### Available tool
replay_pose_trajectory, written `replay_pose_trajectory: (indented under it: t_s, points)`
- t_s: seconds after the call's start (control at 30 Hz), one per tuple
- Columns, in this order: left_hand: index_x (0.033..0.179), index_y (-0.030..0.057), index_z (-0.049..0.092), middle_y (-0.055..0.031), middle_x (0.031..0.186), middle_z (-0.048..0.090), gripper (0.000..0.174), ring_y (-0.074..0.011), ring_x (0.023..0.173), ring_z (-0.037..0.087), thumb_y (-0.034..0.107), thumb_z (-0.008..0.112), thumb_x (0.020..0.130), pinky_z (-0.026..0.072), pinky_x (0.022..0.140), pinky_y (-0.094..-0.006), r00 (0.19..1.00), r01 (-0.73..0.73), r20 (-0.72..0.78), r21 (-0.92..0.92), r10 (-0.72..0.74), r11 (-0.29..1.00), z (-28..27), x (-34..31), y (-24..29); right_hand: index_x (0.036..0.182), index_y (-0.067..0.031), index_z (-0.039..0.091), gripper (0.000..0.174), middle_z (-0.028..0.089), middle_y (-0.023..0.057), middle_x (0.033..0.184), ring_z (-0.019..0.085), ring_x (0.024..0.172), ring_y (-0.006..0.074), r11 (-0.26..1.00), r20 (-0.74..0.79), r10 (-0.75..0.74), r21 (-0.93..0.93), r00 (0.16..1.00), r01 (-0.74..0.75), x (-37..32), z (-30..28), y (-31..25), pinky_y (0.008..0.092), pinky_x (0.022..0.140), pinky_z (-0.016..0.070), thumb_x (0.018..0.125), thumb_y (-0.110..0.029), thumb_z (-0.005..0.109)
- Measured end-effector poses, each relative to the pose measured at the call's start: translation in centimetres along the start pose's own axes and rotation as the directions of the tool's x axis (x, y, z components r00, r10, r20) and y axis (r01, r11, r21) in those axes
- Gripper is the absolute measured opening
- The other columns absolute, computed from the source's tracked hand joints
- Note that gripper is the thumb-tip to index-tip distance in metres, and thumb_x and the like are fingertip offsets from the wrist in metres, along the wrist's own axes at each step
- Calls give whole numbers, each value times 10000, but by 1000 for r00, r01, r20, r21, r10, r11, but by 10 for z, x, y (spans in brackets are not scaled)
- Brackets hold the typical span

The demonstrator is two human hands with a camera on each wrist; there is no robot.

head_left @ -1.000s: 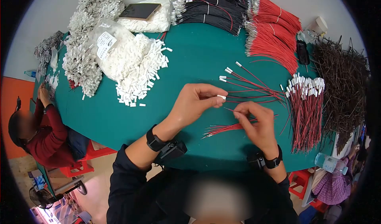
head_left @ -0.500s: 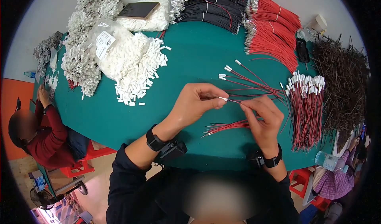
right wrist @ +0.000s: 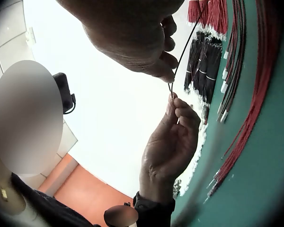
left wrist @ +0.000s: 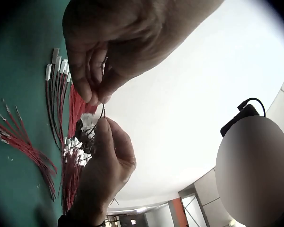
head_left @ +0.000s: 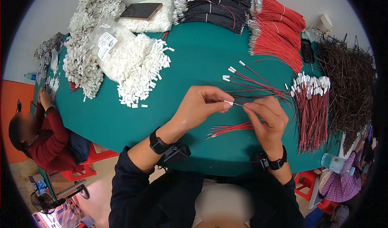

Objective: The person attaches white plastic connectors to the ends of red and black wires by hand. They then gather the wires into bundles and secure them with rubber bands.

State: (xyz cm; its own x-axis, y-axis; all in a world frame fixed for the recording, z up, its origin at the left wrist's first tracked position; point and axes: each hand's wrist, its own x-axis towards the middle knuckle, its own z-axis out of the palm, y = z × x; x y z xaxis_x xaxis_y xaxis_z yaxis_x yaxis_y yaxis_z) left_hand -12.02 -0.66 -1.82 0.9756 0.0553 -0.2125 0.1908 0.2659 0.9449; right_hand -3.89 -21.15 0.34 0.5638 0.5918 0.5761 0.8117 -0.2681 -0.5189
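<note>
My left hand (head_left: 200, 105) pinches a small white connector housing (head_left: 229, 102) between thumb and forefinger. Just to its right, my right hand (head_left: 270, 117) pinches a thin red wire (head_left: 239, 105) close to its end, the wire's tip right at the housing's opening. A dark wire (right wrist: 183, 49) also runs from the fingertips in the right wrist view. Below the hands lies a bundle of loose red wires (head_left: 230, 128) with metal terminals. Beyond them, several wires with white connectors (head_left: 258, 79) are fanned out on the green table (head_left: 194, 58).
Loose white housings (head_left: 139, 72) spill from a clear bag at left. Black wire bundles (head_left: 218, 10) and red wire bundles (head_left: 275, 30) lie at the back. Finished-looking red wires with white ends (head_left: 313, 115) and a brown wire heap (head_left: 349, 82) are at right. Another person (head_left: 48, 139) sits at far left.
My right hand has moved up with the red wire, bringing its tip from below the white housing to the housing's opening. The left hand has stayed nearly still.
</note>
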Motion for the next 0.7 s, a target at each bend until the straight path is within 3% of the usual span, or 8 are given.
replay_pose_trajectory:
  t_s: [0.7]
  points:
    - [1013,-34,746,-89,916,737,144,-123,822,683,1,749,873,554,765,-252,997,43,72,-22,-41,999,3,0,-11,863,-35,718,180,654,89,830,633,803,262,996,97,-1,90,995,-8,0,3,-1,369,725,481,705,-17,802]
